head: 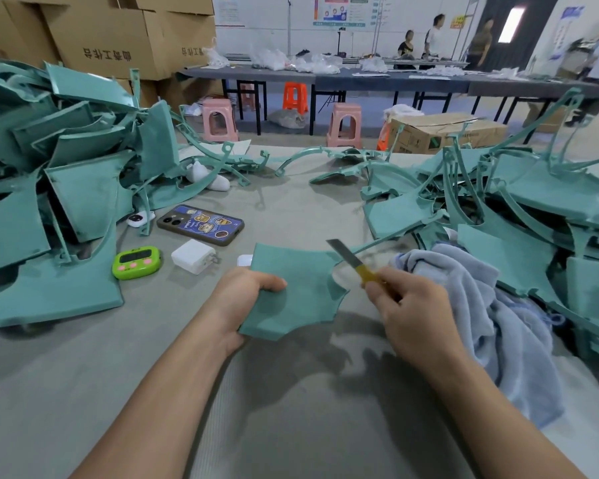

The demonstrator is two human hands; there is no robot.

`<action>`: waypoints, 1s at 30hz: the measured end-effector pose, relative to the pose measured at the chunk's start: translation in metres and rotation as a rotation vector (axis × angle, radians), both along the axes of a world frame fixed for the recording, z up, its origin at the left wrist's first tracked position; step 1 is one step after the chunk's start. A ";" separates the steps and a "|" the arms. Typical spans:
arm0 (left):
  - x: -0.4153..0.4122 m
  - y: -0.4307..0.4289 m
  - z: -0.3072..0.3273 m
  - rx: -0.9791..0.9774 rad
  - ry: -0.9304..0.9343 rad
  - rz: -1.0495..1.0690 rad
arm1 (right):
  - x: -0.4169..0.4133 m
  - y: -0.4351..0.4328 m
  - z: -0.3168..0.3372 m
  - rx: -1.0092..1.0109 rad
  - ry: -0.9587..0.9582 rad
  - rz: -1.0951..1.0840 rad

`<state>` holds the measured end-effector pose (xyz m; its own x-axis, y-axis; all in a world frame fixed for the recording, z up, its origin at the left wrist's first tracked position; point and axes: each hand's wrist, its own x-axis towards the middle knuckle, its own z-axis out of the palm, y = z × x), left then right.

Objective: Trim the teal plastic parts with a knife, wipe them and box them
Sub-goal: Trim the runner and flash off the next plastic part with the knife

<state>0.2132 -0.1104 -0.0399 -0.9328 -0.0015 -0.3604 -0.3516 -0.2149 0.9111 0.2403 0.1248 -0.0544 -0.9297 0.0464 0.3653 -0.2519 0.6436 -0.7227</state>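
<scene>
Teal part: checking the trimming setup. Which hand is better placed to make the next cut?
Right: the right hand grips the knife, blade by the teal part; the left hand only holds it.

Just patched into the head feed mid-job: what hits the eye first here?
Heaps of teal parts dominate, the left heap and the right heap flanking the grey table. At centre the left hand holds a flat teal part while the right hand pinches a yellow-handled knife, blade near that part's far right corner. A pale blue cloth lies crumpled just right of that hand.
</scene>
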 end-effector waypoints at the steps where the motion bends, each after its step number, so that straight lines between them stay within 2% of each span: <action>1: 0.000 0.000 0.000 -0.001 -0.002 0.007 | 0.002 -0.002 0.000 0.017 -0.023 0.064; 4: 0.001 -0.002 0.001 0.004 -0.013 -0.004 | 0.000 0.001 0.004 0.096 -0.071 0.169; 6: 0.000 -0.004 0.002 0.018 -0.019 -0.009 | -0.003 0.006 0.004 0.134 -0.101 0.152; 9: -0.002 -0.007 0.001 0.029 -0.024 0.021 | -0.003 0.008 0.002 0.093 -0.092 0.082; 11: -0.003 -0.010 0.000 0.029 -0.031 0.023 | -0.001 0.006 0.003 0.064 -0.089 0.116; 15: -0.003 -0.011 0.000 0.040 -0.033 0.002 | -0.001 0.005 0.001 0.113 -0.099 0.113; 19: -0.004 -0.012 0.000 0.038 -0.035 0.008 | -0.002 0.007 -0.003 -0.006 -0.053 0.046; 25: -0.003 -0.012 0.000 0.030 -0.039 -0.010 | -0.004 0.007 -0.003 0.076 -0.112 0.172; 30: -0.002 -0.010 0.000 0.026 -0.032 0.009 | -0.002 0.014 0.001 0.047 -0.052 0.178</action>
<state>0.2109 -0.1208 -0.0401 -0.9206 0.0001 -0.3904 -0.3789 -0.2410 0.8935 0.2383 0.1392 -0.0530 -0.9393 -0.1363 0.3148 -0.3280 0.6256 -0.7078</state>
